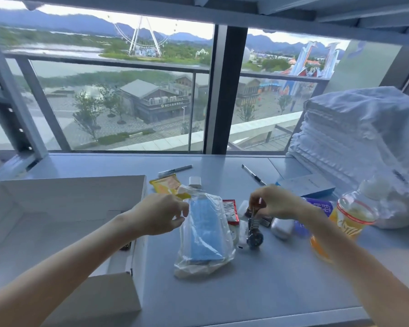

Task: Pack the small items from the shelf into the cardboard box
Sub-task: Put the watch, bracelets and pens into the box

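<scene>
Right now your left hand pinches the plastic bag of masks and your right hand grips the wristwatch by its strap (both lifting off the shelf). Next, carry them left into the open cardboard box

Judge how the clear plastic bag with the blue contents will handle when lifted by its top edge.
The plastic bag looks thin and crinkled, so it will probably hang floppy from the left hand. Its blue contents look flat, likely light, and may slide toward the bottom.

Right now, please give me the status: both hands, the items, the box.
Left hand pinching plastic bag of masks. Right hand lifting wristwatch by its strap. Cardboard box open at left, path clear.
</scene>
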Available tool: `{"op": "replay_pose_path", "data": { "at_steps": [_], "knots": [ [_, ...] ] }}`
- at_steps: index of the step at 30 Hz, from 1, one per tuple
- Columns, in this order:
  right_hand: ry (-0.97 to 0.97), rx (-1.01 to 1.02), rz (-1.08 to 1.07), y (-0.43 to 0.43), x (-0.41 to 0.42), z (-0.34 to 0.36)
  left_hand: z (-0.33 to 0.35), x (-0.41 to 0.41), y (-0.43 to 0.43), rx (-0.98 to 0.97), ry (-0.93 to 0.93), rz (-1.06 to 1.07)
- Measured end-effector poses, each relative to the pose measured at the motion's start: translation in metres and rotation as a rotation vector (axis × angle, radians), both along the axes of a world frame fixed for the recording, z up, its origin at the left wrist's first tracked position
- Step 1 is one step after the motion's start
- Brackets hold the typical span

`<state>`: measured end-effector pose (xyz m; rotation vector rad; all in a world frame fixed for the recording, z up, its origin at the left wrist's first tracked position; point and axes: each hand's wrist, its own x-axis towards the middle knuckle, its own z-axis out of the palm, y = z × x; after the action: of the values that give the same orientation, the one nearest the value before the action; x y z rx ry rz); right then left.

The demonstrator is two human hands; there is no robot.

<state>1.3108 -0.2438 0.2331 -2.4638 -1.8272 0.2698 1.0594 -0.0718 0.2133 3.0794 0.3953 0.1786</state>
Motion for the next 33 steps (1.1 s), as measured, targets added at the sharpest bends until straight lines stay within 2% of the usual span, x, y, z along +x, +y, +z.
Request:
{"op": "replay_pose_path", "data": {
  "at_steps": [3,8,13,16,18,24,29,33],
  "knots": [
    [0.034,0.101,0.036,0.004,-0.012,0.028,0.012,-0.006,0.005,0.101,-0.231,-0.002],
    [0.103,0.349,0.113,0.027,-0.048,0.07,0.03,-0.047,0.047,0.157,-0.372,0.186],
    [0.366,0.541,0.176,0.061,-0.117,0.104,0.027,-0.106,0.103,0.177,-0.17,0.366],
    [0.439,0.591,0.221,0.08,-0.162,0.115,0.017,-0.135,0.129,0.189,-0.013,0.42],
    [0.466,0.572,0.25,0.093,-0.19,0.116,0.008,-0.146,0.138,0.183,0.02,0.406],
    [0.455,0.386,0.267,0.121,-0.242,0.091,-0.005,-0.148,0.141,0.171,-0.091,0.362],
    [0.301,0.192,0.27,0.124,-0.25,0.056,-0.009,-0.148,0.145,0.219,-0.061,0.359],
    [0.247,0.065,0.261,0.122,-0.249,0.041,-0.011,-0.145,0.145,0.22,-0.081,0.376]
  ]
}}
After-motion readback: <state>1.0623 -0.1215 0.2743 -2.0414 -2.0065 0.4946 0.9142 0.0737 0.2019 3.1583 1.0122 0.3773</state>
